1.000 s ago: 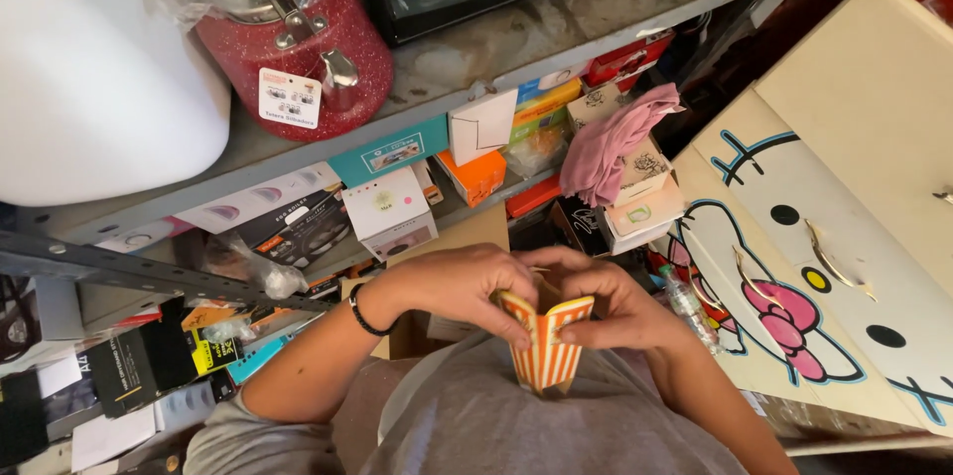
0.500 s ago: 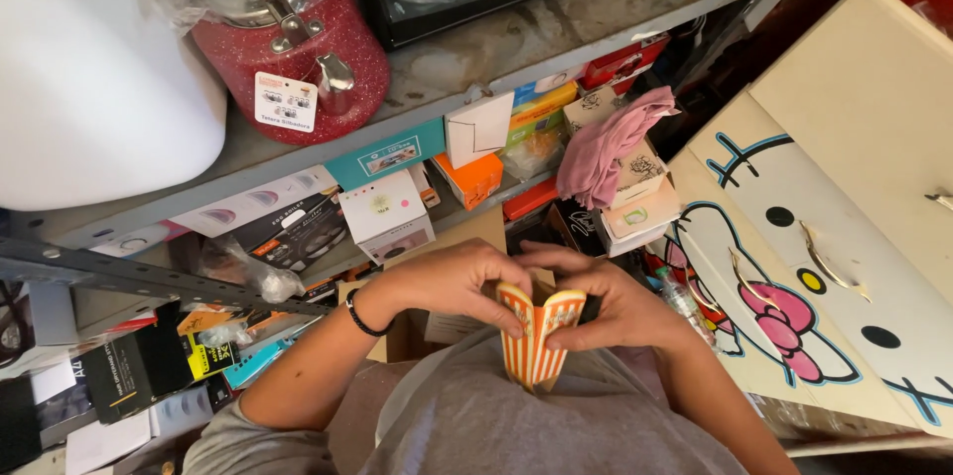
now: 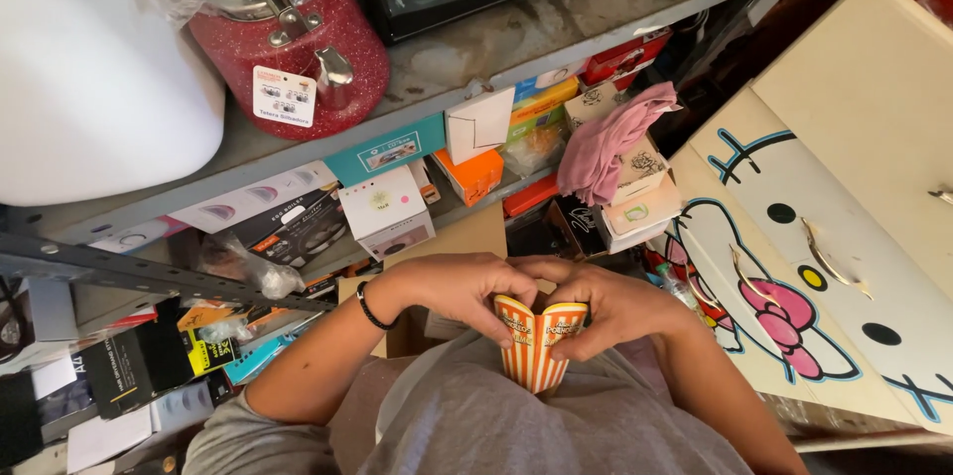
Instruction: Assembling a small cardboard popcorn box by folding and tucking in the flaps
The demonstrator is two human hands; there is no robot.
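At the far left a large white appliance (image 3: 79,88) sits on the grey metal shelf (image 3: 516,48), with a red glittery pot (image 3: 298,48) wrapped in clear plastic just to its right. Under the shelf lie stacked boxes, among them a small white box (image 3: 385,212). Near the middle, the left hand (image 3: 467,288), a black band at its wrist, curls around the left side of an orange-and-white striped paper box (image 3: 536,346), held upright close against the grey shirt. The right hand (image 3: 611,301) closes on the box's right side, fingertips at its rim. Farther right, a pink cloth (image 3: 606,142) drapes over boxes, beside a cream drawer cabinet (image 3: 854,187) painted with a cartoon cat.
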